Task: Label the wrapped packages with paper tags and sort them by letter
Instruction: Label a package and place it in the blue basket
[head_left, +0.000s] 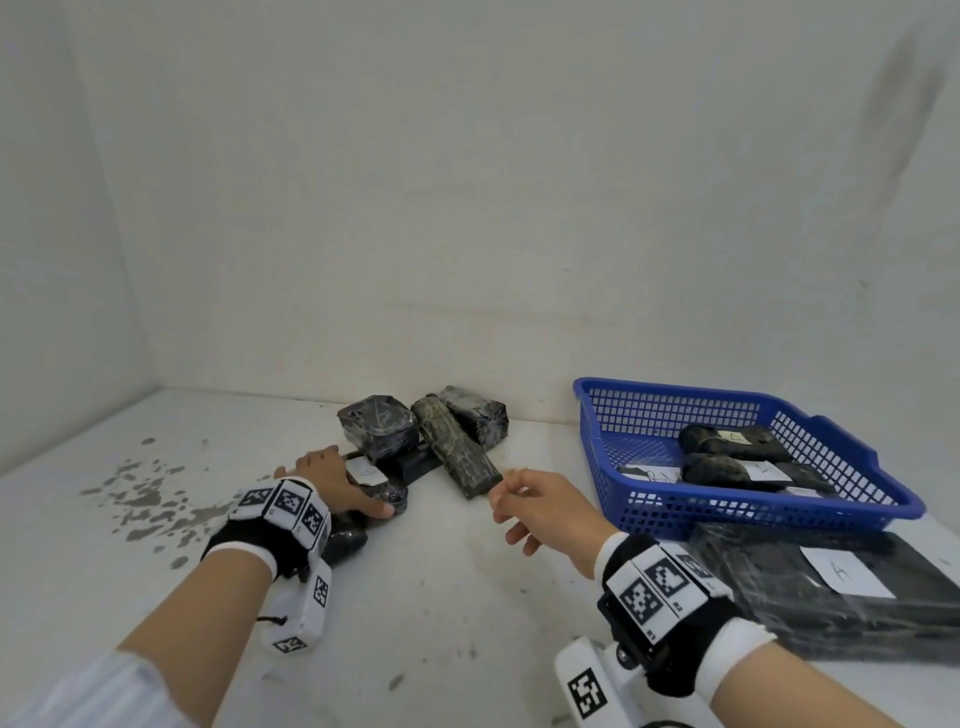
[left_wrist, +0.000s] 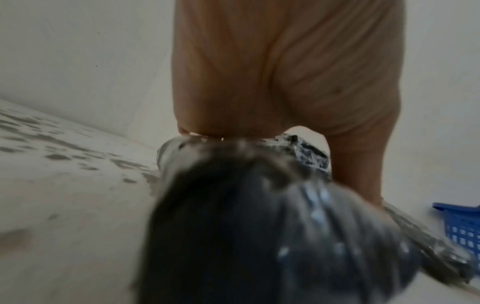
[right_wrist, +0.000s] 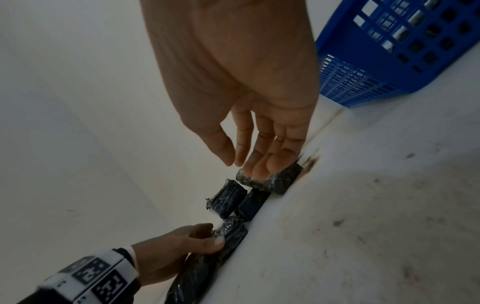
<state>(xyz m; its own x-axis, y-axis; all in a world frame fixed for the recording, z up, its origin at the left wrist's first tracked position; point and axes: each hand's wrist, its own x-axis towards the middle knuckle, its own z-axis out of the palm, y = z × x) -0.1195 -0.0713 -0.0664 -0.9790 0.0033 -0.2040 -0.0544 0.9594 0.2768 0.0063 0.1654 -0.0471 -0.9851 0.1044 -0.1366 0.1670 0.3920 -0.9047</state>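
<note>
Packages wrapped in dark, glossy film lay clustered on the white bench (head_left: 467, 597). The left hand (head_left: 332, 483) pressed down on a small package (head_left: 387, 496) bearing a paper tag (head_left: 366, 472) whose writing could not be read. The right hand (head_left: 545, 512) hovered with relaxed fingers (right_wrist: 262, 164), grasping nothing, just beside the long package (head_left: 457, 447). At three o'clock a blue basket (head_left: 779, 512) held tagged packages; in front of it, a large flat package (head_left: 779, 597) carried a tag reading "A" (head_left: 844, 571).

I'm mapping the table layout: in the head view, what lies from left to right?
Grey stains → left hand → long wrapped package → right hand → blue basket.
</note>
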